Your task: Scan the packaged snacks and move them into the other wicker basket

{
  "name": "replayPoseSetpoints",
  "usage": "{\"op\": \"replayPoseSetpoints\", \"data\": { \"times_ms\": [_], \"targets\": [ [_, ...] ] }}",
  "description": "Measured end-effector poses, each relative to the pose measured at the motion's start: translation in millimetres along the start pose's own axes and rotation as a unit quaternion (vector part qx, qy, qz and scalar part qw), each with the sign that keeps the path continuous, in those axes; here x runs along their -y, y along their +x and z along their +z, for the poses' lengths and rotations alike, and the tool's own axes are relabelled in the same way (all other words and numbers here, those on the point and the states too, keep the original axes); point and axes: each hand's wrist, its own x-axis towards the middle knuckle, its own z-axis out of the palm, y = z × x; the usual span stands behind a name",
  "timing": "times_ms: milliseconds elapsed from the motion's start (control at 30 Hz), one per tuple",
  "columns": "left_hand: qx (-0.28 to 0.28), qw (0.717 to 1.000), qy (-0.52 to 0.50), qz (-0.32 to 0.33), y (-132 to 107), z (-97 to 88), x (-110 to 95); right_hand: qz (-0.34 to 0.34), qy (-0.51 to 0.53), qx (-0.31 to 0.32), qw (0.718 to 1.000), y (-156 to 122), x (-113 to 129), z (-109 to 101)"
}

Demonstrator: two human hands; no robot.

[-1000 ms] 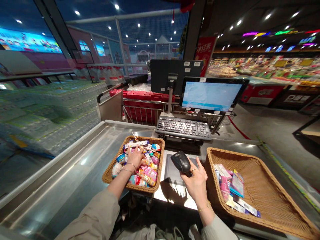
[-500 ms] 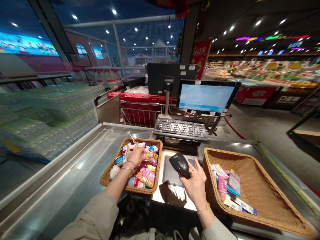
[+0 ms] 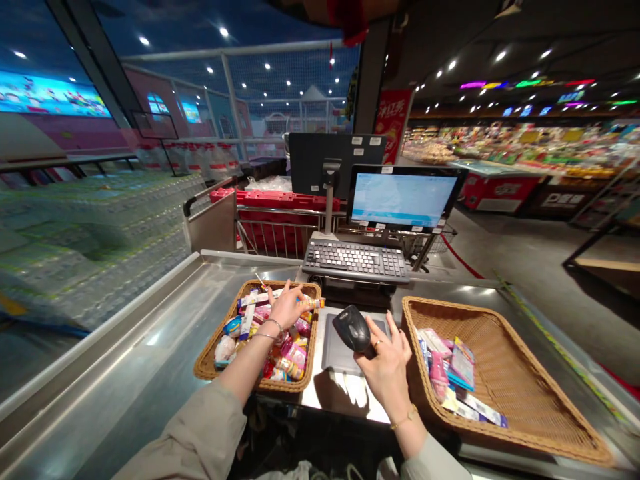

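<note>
clock laid on the grey plate [image 3: 330, 362] in front of you, 12 straight ahead. your left hand [image 3: 286, 309] is at 10, above the far side of the smaller basket [image 3: 204, 367]. its fingers look closed on a small packet [image 3: 314, 304] with an orange end, which juts past the rim toward 3, perhaps so that its end clears your fingertips. your right hand [image 3: 390, 363] grips the black scanner [image 3: 352, 329] over the plate, handle mostly hidden; a couple of fingers stand up loose, so the hold seems light. the scanner's head leans toward 11, probably to sit close to the packet.

2 wicker baskets flank the plate. the smaller, at 9, is crowded with wrapped goods [image 3: 295, 357]. the larger basket [image 3: 520, 377], at 3, has a few packs [image 3: 463, 370] gathered against its 9 o'clock wall, likely because that side is easiest to reach. keyboard [image 3: 357, 260] at 12, lit screen [image 3: 403, 199] at 1, turned toward you, presumably for a quick glance.
</note>
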Motion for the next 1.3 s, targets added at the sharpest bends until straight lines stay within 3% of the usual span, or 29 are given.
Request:
{"op": "replayPoseSetpoints", "data": {
  "times_ms": [600,1300],
  "targets": [
    [0.005,0.999,-0.046,0.018,9.9,-4.5,-38.3,-0.043,-0.038,-0.03,0.998,7.3,3.7,-6.6],
    [0.0,0.996,-0.087,-0.012,18.9,1.2,-51.4,-0.06,-0.042,-0.04,0.997,7.7,-4.5,-8.3]
  ]
}}
